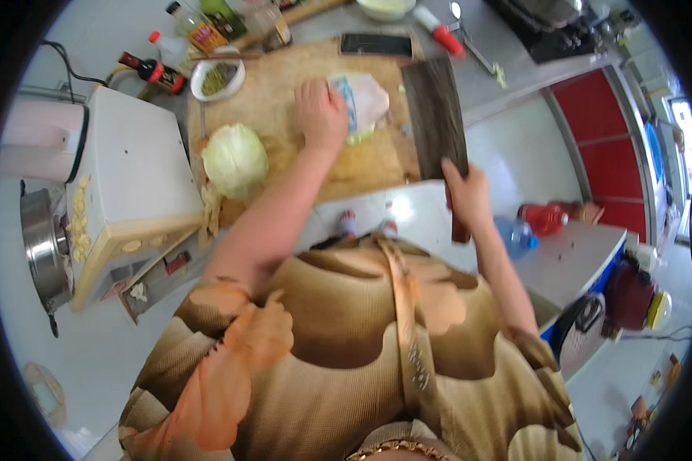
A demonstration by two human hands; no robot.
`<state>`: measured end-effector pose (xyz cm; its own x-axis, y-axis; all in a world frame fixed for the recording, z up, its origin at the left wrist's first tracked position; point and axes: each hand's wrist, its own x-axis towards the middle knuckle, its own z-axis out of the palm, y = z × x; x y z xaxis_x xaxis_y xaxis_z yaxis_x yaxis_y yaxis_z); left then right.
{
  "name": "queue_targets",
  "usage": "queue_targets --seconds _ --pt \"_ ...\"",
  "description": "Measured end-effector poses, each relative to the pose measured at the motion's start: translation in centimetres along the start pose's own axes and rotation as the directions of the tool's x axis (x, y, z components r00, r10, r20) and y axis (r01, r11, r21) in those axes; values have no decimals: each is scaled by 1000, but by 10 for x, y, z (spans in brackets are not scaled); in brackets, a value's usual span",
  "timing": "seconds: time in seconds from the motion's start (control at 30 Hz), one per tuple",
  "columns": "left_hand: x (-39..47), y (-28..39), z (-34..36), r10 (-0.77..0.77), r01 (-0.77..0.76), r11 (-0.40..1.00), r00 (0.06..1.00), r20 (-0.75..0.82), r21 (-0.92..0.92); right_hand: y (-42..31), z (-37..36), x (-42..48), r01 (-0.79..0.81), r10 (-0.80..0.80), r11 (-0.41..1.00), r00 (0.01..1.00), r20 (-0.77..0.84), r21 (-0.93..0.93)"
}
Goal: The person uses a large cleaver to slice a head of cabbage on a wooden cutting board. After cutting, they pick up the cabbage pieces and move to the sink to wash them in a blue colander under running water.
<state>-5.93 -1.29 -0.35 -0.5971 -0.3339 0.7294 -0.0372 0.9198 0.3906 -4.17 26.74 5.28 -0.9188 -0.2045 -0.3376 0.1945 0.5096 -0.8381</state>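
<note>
My right hand (470, 193) grips a large dark-bladed cleaver (436, 115) by its handle, with the blade over the right edge of a wooden cutting board (288, 60). My left hand (323, 112) is on the board, fingers curled. Its thumb side meets a pale piece with a blue-printed strip (366, 101), perhaps wrapped food. Pale green leaf shows under that piece. Whether the left fingers pinch anything is hidden. A pale green cabbage (235, 160) sits at the board's left, beside my left forearm.
A white bowl of green bits (216, 78) stands at the board's upper left, near a dark sauce bottle (155, 72). A phone (376, 44) lies on the far edge. Beyond the cleaver is a red-and-white peeler-like tool (440, 31). A white cabinet (141, 155) stands left.
</note>
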Motion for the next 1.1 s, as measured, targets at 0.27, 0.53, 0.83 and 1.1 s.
queue_targets --seconds 0.27,0.53,0.83,1.1 --pt "12 -10 -20 136 -95 961 980 145 -259 -47 13 12 19 3 985 992 125 -172" --pt "8 -10 -18 173 -134 934 981 89 -332 -16 -31 -4 -200 208 964 978 24 -177" --pt "11 -2 -18 227 -170 924 965 132 -342 -32 9 2 34 -23 962 999 43 -272" --pt "-5 -7 -20 166 -126 941 981 102 -313 -38 -20 -12 -139 141 986 990 8 -96"
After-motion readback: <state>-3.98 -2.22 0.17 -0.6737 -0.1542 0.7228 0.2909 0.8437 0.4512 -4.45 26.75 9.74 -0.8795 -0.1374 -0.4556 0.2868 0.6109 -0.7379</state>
